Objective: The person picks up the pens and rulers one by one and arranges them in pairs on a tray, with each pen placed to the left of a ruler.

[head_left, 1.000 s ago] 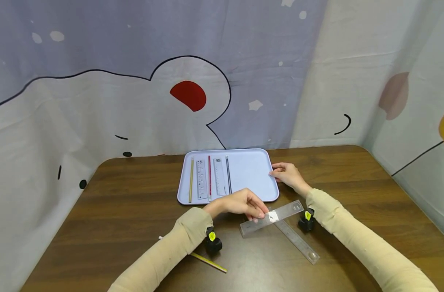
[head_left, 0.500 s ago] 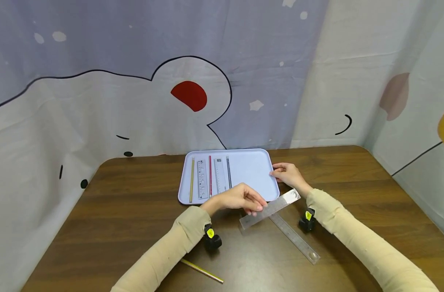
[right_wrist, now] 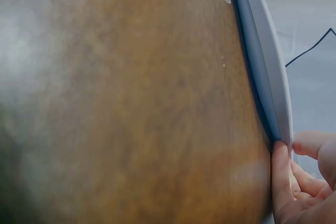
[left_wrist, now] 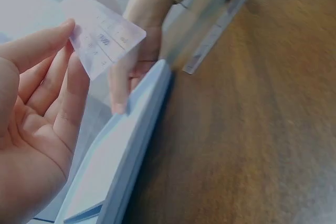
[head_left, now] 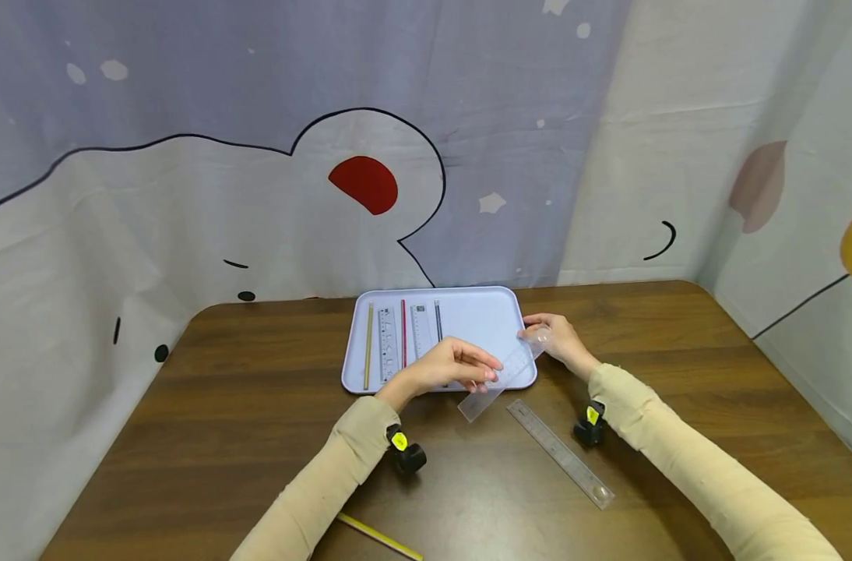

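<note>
My left hand (head_left: 443, 368) pinches a clear plastic ruler (head_left: 480, 400), raised and slanted across the front right corner of the pale lavender tray (head_left: 477, 323). In the left wrist view, thumb and fingertips hold the clear ruler (left_wrist: 105, 38), its printed markings facing the camera. At the tray's right side, my right hand (head_left: 568, 347) grips the rim; the right wrist view has its thumb and fingers on either side of the tray edge (right_wrist: 270, 61). The far end of the held ruler overlaps the right hand in the head view.
Inside the tray lie a yellow pencil (head_left: 367, 347), a ruler (head_left: 387, 343), a red pencil (head_left: 403, 335), another ruler (head_left: 421, 331) and a dark pencil (head_left: 438, 321), side by side. Another clear ruler (head_left: 562, 456) and a yellow pencil (head_left: 380, 538) rest on the wooden table (head_left: 258, 374).
The left hand has carried its ruler up and away from the table ruler to over the tray's front right corner, turning it steeper. The right hand stays at the rim.
</note>
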`<state>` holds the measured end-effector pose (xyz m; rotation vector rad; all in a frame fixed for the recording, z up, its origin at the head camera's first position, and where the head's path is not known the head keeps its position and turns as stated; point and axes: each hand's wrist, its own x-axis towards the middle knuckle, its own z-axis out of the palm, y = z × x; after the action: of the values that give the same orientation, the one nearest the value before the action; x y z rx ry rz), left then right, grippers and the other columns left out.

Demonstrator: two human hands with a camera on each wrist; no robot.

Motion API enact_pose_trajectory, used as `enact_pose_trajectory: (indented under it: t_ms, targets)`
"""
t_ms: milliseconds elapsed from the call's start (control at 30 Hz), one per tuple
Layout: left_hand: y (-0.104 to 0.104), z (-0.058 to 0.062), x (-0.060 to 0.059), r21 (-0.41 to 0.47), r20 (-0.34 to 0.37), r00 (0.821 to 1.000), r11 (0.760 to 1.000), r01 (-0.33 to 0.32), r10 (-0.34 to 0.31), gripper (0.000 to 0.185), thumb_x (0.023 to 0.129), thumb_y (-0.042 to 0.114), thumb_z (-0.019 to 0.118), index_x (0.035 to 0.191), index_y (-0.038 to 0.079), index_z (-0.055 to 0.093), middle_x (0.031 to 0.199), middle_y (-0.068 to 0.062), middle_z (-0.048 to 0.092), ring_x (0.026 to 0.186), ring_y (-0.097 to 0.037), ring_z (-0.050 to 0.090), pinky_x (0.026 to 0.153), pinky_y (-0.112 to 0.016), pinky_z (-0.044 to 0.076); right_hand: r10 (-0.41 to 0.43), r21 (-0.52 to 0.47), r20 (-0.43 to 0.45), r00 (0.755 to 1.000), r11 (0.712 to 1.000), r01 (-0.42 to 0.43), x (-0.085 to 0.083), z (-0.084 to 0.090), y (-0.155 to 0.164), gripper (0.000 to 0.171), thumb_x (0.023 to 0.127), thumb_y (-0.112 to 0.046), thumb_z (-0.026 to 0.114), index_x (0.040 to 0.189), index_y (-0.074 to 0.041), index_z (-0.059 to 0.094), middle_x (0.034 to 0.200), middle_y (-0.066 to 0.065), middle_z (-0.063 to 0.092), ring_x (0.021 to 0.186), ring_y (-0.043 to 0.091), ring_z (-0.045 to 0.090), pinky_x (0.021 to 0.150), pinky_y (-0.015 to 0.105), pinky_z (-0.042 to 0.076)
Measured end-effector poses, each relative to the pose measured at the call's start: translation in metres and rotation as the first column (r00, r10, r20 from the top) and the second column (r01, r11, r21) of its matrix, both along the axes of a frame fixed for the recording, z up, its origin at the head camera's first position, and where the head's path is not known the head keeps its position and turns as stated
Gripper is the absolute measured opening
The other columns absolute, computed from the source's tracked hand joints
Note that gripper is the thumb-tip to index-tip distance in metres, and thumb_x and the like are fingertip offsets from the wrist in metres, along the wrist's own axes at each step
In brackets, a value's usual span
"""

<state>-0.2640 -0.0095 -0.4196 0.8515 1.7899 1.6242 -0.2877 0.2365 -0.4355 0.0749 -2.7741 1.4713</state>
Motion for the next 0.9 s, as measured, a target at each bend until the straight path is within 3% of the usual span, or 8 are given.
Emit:
enact_pose_trajectory:
  t_ms: [200, 400, 633, 900]
  targets:
    - [-0.004, -0.005, -0.006, 0.040, 0.027, 0.990, 0.989, -0.142, 0.141, 0.030, 0.088, 0.005, 0.066, 0.114, -0.009, 0.065, 0.086, -0.001, 0.074, 0.069, -0.010, 0.067, 0.064, -0.025, 0.060, -0.017, -0.080, 0.068, 0.998, 0.997, 0.023, -0.004, -0.006, 0.001, 0.035, 0.088, -0.005, 0.062, 0.115, 0.016, 0.056, 0.094, 0.015, 0.068, 0.066, 0.000, 0.059, 0.063, 0.016, 0.057]
    - [-0.005, -0.011, -0.013, 0.069, 0.036, 0.962, 0.960, -0.271, 0.270, 0.030, 0.088, 0.002, 0.065, 0.115, -0.010, 0.064, 0.087, -0.001, 0.074, 0.068, -0.008, 0.066, 0.065, -0.023, 0.060, -0.007, -0.110, 0.103, 0.995, 0.994, 0.018, -0.004, -0.003, 0.001, 0.042, 0.090, -0.006, 0.063, 0.125, 0.014, 0.052, 0.104, 0.023, 0.067, 0.074, 0.001, 0.060, 0.069, 0.018, 0.059]
    - [-0.007, -0.008, -0.015, 0.086, 0.099, 0.899, 0.897, -0.435, 0.426, 0.030, 0.087, 0.002, 0.066, 0.114, -0.010, 0.064, 0.089, -0.007, 0.073, 0.065, -0.007, 0.067, 0.063, -0.020, 0.060, 0.001, -0.117, 0.106, 0.994, 0.993, 0.012, -0.003, -0.002, 0.000, 0.043, 0.090, -0.006, 0.063, 0.126, 0.015, 0.051, 0.103, 0.022, 0.067, 0.073, 0.000, 0.059, 0.068, 0.016, 0.058]
    - [-0.009, -0.005, -0.013, 0.065, 0.156, 0.824, 0.827, -0.559, 0.545, 0.027, 0.086, 0.000, 0.067, 0.112, -0.009, 0.066, 0.089, -0.008, 0.072, 0.061, -0.006, 0.066, 0.059, -0.016, 0.058, -0.003, -0.116, 0.109, 0.994, 0.993, 0.016, -0.004, -0.003, 0.001, 0.043, 0.090, -0.006, 0.063, 0.126, 0.015, 0.051, 0.105, 0.022, 0.066, 0.072, 0.000, 0.058, 0.067, 0.016, 0.057]
